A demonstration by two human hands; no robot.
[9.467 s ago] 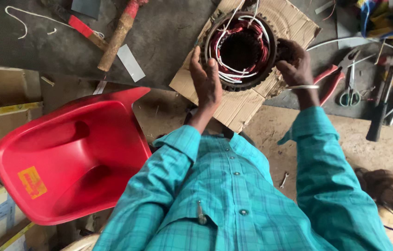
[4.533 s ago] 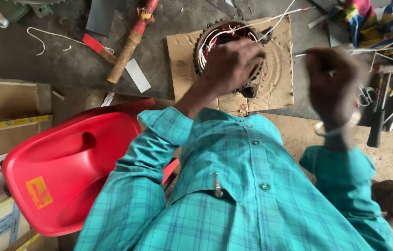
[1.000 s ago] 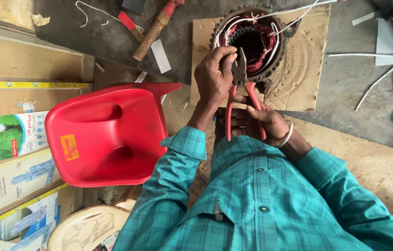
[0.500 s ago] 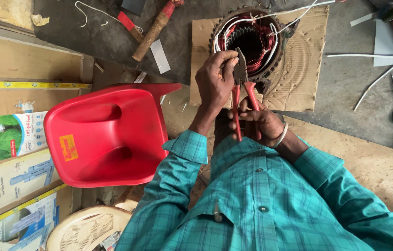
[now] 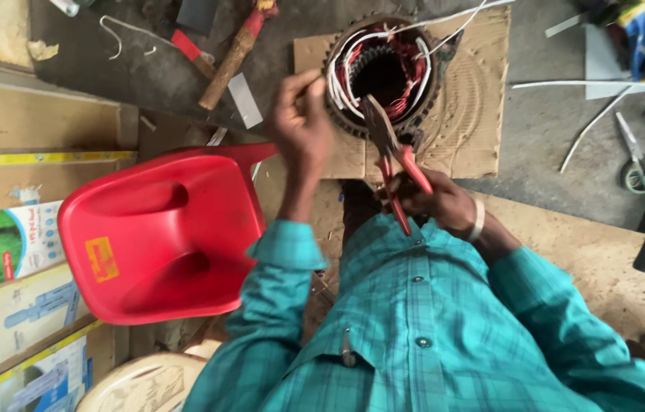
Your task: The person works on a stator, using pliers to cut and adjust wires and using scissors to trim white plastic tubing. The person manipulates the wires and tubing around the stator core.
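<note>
Motor stator [image 5: 381, 76] sits on cardboard [image 5: 475, 99] at 12 o'clock, looks heavy and rigid with thin, snaggable windings; left hand [image 5: 301, 126] pinches a white wire [image 5: 335, 80] at its rim, right hand [image 5: 433, 202] grips red-handled pliers [image 5: 393, 156].

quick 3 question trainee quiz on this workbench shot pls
1. True or false: the right hand holds red-handled pliers whose nose points at the motor stator.
2. What does the stator rest on? A) red plastic chair B) cardboard sheet C) bare floor
3. Fill in: the left hand pinches a thin ___ lead at the stator's rim.

Key
1. True.
2. B, the cardboard sheet; the red plastic chair sits to its left.
3. White; the lead joins the white wires looped over the windings.
</note>
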